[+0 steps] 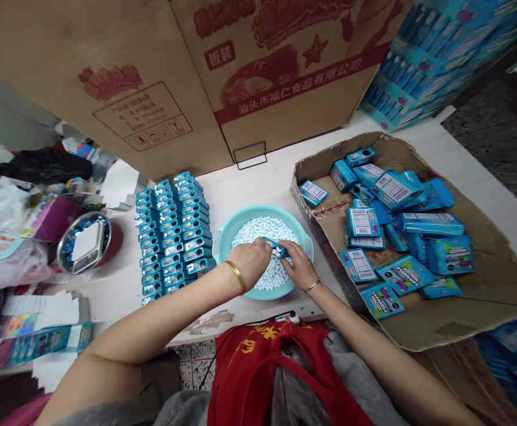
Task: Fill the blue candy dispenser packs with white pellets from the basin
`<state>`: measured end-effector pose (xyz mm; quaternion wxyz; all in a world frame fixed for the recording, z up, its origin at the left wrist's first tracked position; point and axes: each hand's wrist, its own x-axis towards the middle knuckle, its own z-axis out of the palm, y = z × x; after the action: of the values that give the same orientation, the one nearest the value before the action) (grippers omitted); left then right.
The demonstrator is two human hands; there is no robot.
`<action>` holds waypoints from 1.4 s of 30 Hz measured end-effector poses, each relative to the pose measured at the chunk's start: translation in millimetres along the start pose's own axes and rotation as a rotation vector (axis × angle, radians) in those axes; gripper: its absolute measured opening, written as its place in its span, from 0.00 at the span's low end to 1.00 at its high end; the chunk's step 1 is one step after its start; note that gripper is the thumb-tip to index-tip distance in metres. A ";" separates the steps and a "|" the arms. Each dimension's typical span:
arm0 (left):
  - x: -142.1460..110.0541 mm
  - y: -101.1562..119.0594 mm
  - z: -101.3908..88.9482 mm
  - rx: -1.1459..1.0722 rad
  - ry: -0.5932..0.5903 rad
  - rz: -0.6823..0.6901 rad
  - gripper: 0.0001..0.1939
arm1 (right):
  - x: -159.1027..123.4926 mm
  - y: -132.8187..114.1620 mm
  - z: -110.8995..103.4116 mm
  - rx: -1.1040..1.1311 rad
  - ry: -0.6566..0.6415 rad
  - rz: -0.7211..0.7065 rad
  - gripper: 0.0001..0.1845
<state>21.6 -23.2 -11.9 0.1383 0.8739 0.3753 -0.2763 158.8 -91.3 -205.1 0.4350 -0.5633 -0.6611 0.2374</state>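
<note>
One small blue box, over the teal basin of white pellets; pinched by my left grip and right grip. Blue box rows, nine o'clock; cardboard tray, three o'clock.

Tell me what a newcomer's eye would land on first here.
Probably the turquoise basin of white pellets at the centre, where the left hand and right hand meet at a small blue box. Next, the big open carton on the right, strewn with blue packs, against the tight rows of boxes left of the basin.
</note>
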 end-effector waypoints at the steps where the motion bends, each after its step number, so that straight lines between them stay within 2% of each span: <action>1: -2.2 -0.9 1.1 -0.008 0.014 0.002 0.15 | -0.1 0.7 -0.5 0.007 0.010 0.009 0.25; 3: -2.0 -12.5 9.5 -0.030 0.061 -0.014 0.15 | 0.5 2.2 -3.2 0.016 0.041 0.037 0.23; 5: 8.0 -33.3 28.2 -0.049 0.162 -0.078 0.15 | 2.4 3.3 -7.8 0.025 0.078 0.084 0.21; 7: 28.6 -54.9 57.3 -0.072 0.256 -0.154 0.17 | 5.5 3.6 -13.2 0.038 0.125 0.142 0.20; 10: 68.1 -71.1 110.6 -0.160 0.203 -0.157 0.17 | 10.7 2.8 -20.3 0.057 0.186 0.209 0.19; 13: 95.0 -63.2 155.8 -0.258 0.154 -0.060 0.17 | 14.7 1.0 -25.0 0.066 0.200 0.234 0.20; 15: 100.1 -51.2 175.4 -0.304 0.134 0.018 0.17 | 16.3 -0.3 -26.6 0.072 0.200 0.238 0.20; 18: 95.5 -34.9 191.6 -0.380 0.095 0.125 0.20 | 17.5 -1.7 -27.5 0.087 0.202 0.257 0.20; 22: 85.9 -27.5 199.6 -0.498 0.061 0.208 0.23 | 17.8 -0.1 -27.6 0.133 0.204 0.298 0.22; 27: 68.3 -42.9 188.5 -0.798 0.074 0.260 0.20 | 18.7 3.6 -28.9 0.191 0.203 0.300 0.22; 31: 40.7 -64.6 156.0 -0.857 0.142 0.318 0.17 | 18.8 3.3 -27.9 0.162 0.208 0.263 0.21; 34: 21.0 -74.7 120.9 -0.792 0.183 0.323 0.17 | 16.8 2.8 -23.4 0.109 0.172 0.210 0.19; 37: 11.5 -74.0 83.0 -0.655 0.198 0.286 0.15 | 12.7 2.0 -16.6 0.054 0.117 0.133 0.19; 40: 10.5 -62.6 48.0 -0.427 0.140 0.216 0.13 | 7.6 0.4 -10.0 0.015 0.065 0.069 0.22; 42: 10.8 -49.7 29.0 -0.269 0.065 0.155 0.16 | 4.3 -0.7 -6.3 0.002 0.048 0.034 0.24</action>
<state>-19.7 3.8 -43.4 0.2627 0.8823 0.3445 -0.1839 163.8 -88.5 -200.1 0.4475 -0.5794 -0.6406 0.2317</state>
